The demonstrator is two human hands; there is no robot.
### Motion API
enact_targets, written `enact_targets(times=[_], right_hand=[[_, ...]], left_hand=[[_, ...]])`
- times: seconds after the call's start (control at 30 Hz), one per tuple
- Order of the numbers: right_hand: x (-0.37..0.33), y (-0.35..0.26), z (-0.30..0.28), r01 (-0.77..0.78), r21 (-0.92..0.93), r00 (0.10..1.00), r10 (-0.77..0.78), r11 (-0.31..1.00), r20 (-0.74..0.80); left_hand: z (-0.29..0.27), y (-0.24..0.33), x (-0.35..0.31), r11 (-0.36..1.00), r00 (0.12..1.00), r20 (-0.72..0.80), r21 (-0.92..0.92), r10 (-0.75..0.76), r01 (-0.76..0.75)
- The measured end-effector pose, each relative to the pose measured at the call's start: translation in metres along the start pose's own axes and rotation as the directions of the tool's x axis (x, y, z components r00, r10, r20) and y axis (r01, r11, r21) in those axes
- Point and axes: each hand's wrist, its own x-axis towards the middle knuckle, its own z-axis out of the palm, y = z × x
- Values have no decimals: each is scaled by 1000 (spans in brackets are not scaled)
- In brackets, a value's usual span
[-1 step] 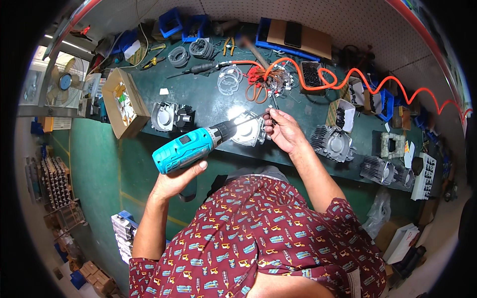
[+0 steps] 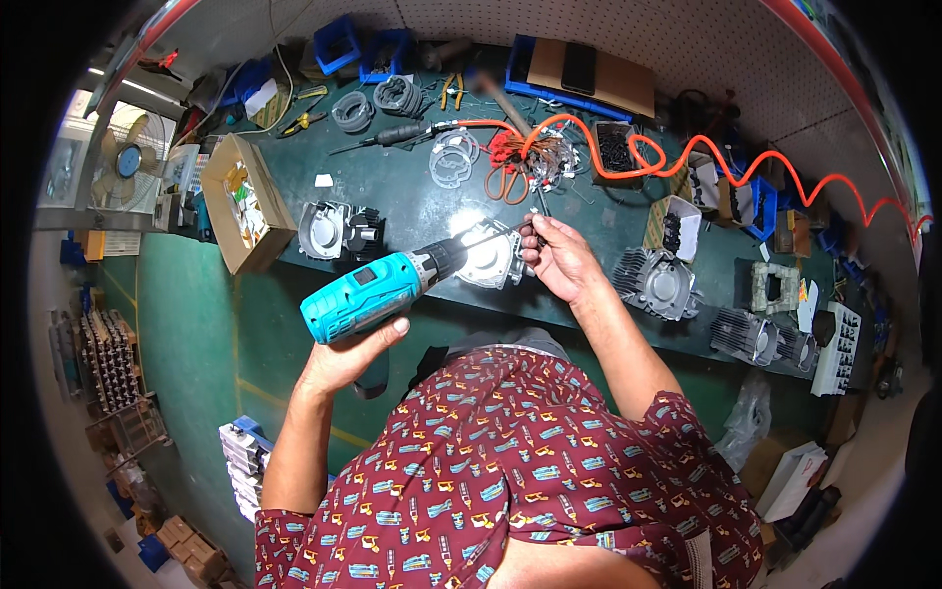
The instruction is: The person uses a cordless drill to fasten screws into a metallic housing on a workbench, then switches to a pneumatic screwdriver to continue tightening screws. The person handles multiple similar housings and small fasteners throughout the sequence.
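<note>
The teal drill extends between both hands

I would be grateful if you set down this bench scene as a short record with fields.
Left grip: closed on the teal drill
Right grip: closed at the far end of the bit; what it pinches is too small to tell
Under the bit: centre casting, brightly lit
Left side: left casting, then an open box
Right side: right casting
Bench: dark green
</note>
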Motion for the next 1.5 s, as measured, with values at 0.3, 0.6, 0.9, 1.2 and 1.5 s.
enact_targets(times=[0.3, 0.6, 0.9, 1.2, 1.5], right_hand=[[-3, -3, 17, -88, -69, 995, 84, 994, -56], [17, 7, 18, 185, -763, 900, -418, 619, -121], [32, 44, -1, 220, -975, 754, -631, -19, 183], [34, 51, -7, 271, -956, 736, -617, -110, 279], [33, 47, -7, 322, -943, 744, -593, -85, 307]], left_hand=[[-13, -13, -7, 952, 973, -3, 207, 229, -223], [-36, -20, -17, 975, 993, -76, 212, 91, -73], [-24, -6, -8, 838, 988, 2, 529, 155, -132], [-29, 21, 14, 739, 992, 104, 663, 71, -123], [-23, 117, 112, 465, 942, 277, 870, -191, -162]])
